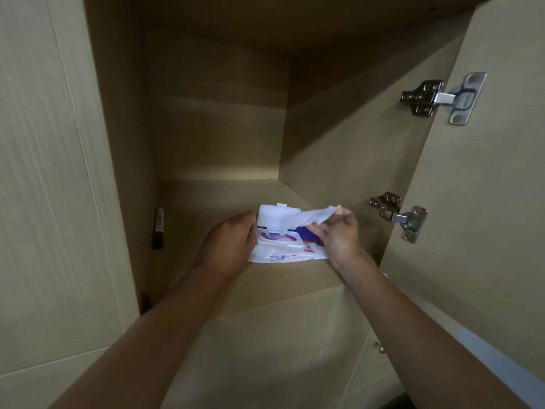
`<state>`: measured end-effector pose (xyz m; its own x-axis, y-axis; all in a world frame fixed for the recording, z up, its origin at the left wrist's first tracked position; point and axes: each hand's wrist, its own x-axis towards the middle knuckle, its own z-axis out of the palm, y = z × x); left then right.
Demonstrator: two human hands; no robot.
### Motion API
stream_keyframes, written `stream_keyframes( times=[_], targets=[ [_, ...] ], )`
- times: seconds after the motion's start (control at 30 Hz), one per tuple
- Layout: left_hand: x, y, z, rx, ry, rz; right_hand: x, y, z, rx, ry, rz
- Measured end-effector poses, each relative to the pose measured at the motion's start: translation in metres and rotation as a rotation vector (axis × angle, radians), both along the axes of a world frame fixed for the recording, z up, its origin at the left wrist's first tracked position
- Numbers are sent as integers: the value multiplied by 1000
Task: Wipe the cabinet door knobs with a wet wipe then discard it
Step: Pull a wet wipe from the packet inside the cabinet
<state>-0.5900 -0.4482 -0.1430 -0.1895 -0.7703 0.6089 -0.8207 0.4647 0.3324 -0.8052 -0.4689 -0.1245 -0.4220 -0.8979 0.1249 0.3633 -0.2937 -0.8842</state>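
Note:
A white and blue pack of wet wipes (287,250) lies on the cabinet shelf (224,196) with its flip lid (275,215) standing open. My left hand (230,240) presses on the pack's left end and holds it down. My right hand (336,231) pinches a white wet wipe (315,215) that stretches from the pack's opening up and to the right. A small brass door knob (379,346) shows on the lower cabinet front, just beside my right forearm.
The cabinet door (486,202) stands open at the right, with two metal hinges (436,97) (398,215) on its inner side. A black marker (158,228) lies against the shelf's left wall. A closed pale door (44,187) fills the left.

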Motion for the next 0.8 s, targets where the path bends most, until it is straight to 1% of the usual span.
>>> stream_keyframes(
  times=[0.07, 0.17, 0.23, 0.3, 0.37, 0.43, 0.53, 0.63, 0.67, 0.73, 0.77, 0.8],
  targets=[
    [0, 0, 0, 5, 6, 6, -6, -3, 0, 7, -138, 22],
    [-2, 2, 3, 37, 56, -9, -11, -2, 0, -5, -270, 100],
    [-3, 4, 4, 55, 92, -21, -12, 1, 1, 5, -328, 121],
    [-3, 4, 4, 25, 107, -34, -15, -1, 0, 45, -337, 134],
    [-3, 1, 2, -40, 69, -77, -18, -3, 0, 114, -289, 184],
    [-2, -2, -1, -60, 46, -168, -18, -3, 1, 169, -247, 207],
    [-2, -7, -6, -26, -29, -277, -17, -2, 1, 186, -158, 178],
    [-2, -8, -7, 26, -91, -280, -14, 1, 2, 156, -175, 194],
    [-2, -8, -7, 40, -112, -279, -13, 2, 4, 165, -127, 174],
    [-2, -7, -7, 66, -157, -279, -12, 7, 6, 201, 63, 110],
    [-2, -8, -8, 77, -172, -281, -12, 9, 7, 196, 123, 109],
    [-2, -9, -9, 87, -179, -283, -11, 11, 7, 165, 123, 143]
  ],
)
